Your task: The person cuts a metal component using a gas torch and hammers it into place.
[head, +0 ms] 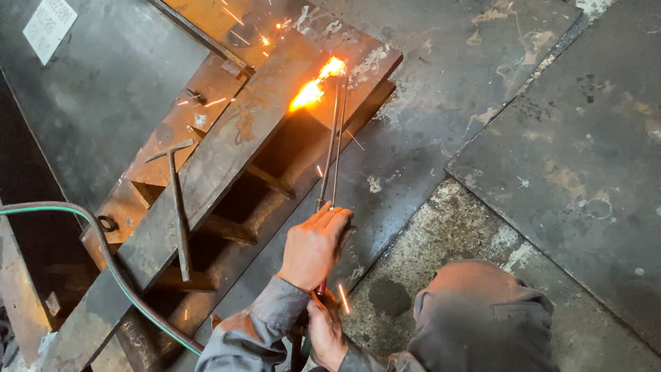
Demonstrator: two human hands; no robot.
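A long, thin cutting torch (334, 141) with two parallel metal tubes is reaching up and away from the person, its tip throwing a bright orange flame (315, 86) and sparks against the edge of a rusty steel frame (227, 148) lying on the floor. A white rectangular label (49, 26) is sitting on a dark plate at the upper left. The left hand (314, 248) is gripping the torch with fingers closed around its tubes; the right hand (326, 332), below it, is clasping the handle end.
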